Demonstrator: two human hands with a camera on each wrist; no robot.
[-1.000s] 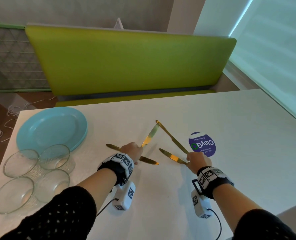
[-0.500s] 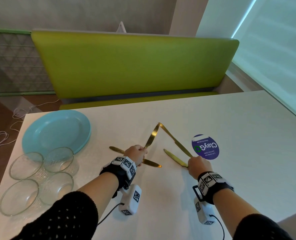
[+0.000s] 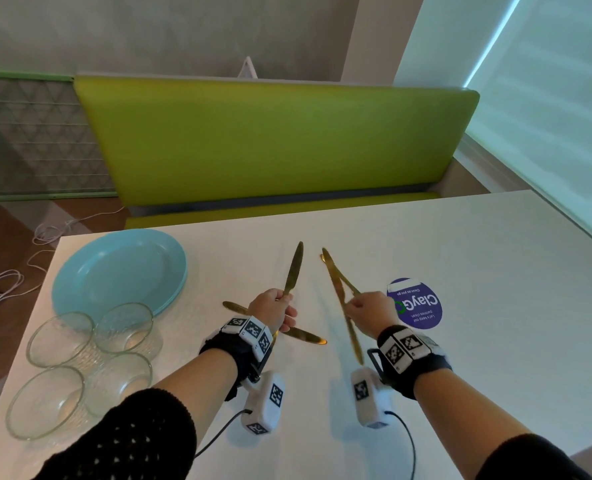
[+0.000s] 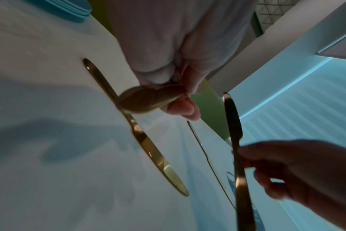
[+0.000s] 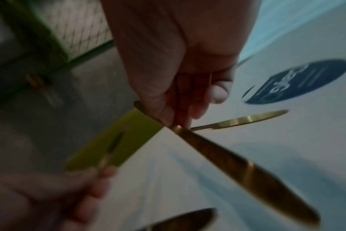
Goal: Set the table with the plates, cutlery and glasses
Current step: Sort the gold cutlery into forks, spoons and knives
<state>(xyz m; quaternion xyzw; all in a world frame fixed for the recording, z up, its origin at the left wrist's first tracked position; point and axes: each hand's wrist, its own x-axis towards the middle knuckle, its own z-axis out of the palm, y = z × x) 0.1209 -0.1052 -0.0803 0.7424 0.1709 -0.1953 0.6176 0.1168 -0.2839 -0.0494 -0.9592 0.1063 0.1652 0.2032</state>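
My left hand (image 3: 283, 300) pinches a gold knife (image 3: 294, 268) by one end, and its other end points up and away over the white table (image 3: 478, 271). A second gold knife (image 3: 305, 336) lies flat on the table under that hand. My right hand (image 3: 350, 303) pinches a third gold knife (image 3: 337, 289) near its middle and holds it tilted above the table. A fourth gold knife (image 5: 241, 120) lies on the table beyond the right fingers. The stack of turquoise plates (image 3: 118, 271) sits at the far left, with several glass bowls (image 3: 90, 344) in front of it.
A round purple sticker (image 3: 417, 306) is stuck to the table just right of my right hand. A green bench (image 3: 270, 143) runs along the far edge. Cables (image 3: 7, 282) lie on the floor to the left. A blind-covered window (image 3: 547, 116) borders the right side.
Both hands have lifted their knives higher. The two far tips, which met in a point, now stand apart. My right hand now holds its knife near the middle instead of at the near end.
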